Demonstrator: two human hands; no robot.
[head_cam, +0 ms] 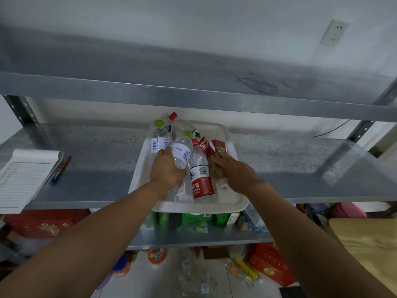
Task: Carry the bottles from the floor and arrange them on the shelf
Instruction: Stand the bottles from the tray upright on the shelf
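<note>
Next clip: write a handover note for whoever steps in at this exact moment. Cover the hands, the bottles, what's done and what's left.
Left hand grips the clear plastic bottle with green cap and white label, tilted over the white plastic tray on the grey metal shelf.
Right hand lies on the tan bottle with red label at the tray's right side; grip unclear.
Done: several bottles lie jumbled in the tray, including a red-capped, red-labelled clear bottle.
Left: loose bottles remain on the pale floor; none in the tray stands upright.
</note>
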